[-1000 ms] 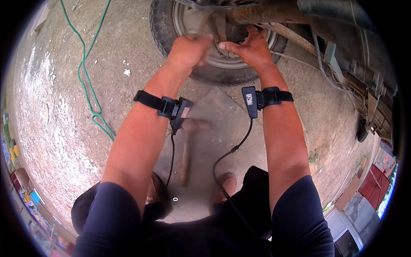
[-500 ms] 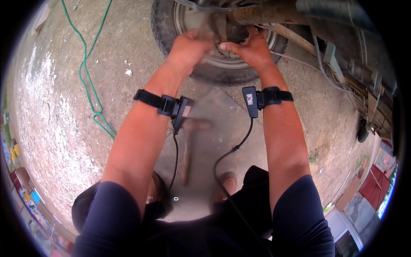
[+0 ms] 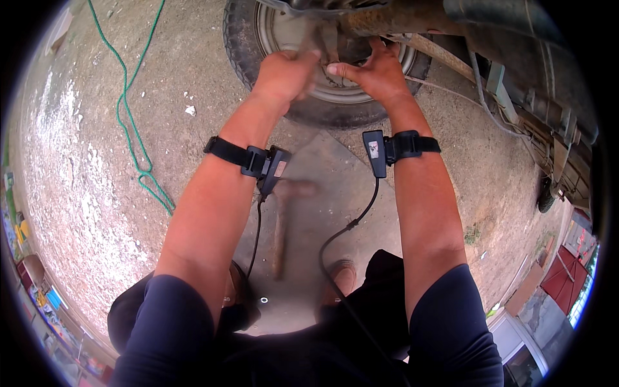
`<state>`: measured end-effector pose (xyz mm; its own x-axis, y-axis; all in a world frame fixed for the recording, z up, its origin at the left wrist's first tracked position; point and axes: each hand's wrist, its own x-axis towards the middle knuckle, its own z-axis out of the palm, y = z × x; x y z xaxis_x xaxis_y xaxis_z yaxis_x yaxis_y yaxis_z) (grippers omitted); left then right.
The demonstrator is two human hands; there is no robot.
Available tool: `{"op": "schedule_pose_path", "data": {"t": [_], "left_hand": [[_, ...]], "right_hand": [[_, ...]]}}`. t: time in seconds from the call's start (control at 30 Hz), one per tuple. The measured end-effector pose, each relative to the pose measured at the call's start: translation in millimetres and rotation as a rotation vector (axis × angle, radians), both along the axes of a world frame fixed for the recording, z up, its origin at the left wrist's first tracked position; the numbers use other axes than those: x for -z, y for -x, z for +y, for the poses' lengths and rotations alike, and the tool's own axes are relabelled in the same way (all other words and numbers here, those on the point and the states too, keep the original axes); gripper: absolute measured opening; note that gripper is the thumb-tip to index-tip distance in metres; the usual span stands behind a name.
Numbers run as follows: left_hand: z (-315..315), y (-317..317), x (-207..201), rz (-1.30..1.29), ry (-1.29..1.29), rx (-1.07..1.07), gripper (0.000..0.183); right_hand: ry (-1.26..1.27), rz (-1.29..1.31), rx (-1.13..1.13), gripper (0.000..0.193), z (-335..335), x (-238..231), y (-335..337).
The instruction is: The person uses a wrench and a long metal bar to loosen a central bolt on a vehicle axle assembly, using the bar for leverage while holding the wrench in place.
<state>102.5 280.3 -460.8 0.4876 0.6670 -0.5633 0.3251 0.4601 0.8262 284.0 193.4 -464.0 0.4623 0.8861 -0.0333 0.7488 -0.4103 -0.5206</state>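
Up at the wheel (image 3: 335, 117), holding the left hand (image 3: 282, 77) curled in, with fingers drawn together and smeared by blur; can't tell whether clamped on anything. And reaching in opposite with the right hand (image 3: 382, 76)! Pointing the thumb (image 3: 345, 69) across toward the left hand, spread wide from the fingers, and tucking those up beside the dark hub part (image 3: 354, 48); can't tell whether gripping it. Leaving just a narrow gap between left and right. Working close beneath a rusty axle tube (image 3: 400, 20), right over the pale rim (image 3: 347, 98) of the wheel.

Back along the forearms now, wearing black straps (image 3: 227, 151) with small black boxes (image 3: 374, 155) facing each other, and trailing a dark cable (image 3: 335, 238) down past the right knee. Straddling a rusty hammer (image 3: 280, 235), laid flat on the grey slab (image 3: 342, 200), head toward the wheel, handle toward the body. Standing in brown shoes (image 3: 342, 277), with a little white ring (image 3: 264, 300) on the ground between. Out left, looping across rough ground (image 3: 193, 71): green rope (image 3: 120, 109). Out right, looming: the vehicle underside (image 3: 516, 64).
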Motion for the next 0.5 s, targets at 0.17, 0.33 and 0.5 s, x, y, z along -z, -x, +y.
{"op": "schedule_pose_path", "data": {"t": [0.17,0.33,0.5], "left_hand": [[-2.1,3.4,-3.0,-0.134,-0.043,0.032,0.024],[-0.1,2.8,3.5,-0.046,-0.007,-0.008,0.022],[-0.6,4.9,0.7,-0.107,-0.011,0.022,0.023]], "right_hand": [[0.026,0.018,0.010,0.116,0.2,-3.2,0.5],[0.027,0.061,0.030,0.116,0.2,-7.3,3.8],[-0.016,0.008,0.003,0.116,-0.6,-0.4,-0.2]]}}
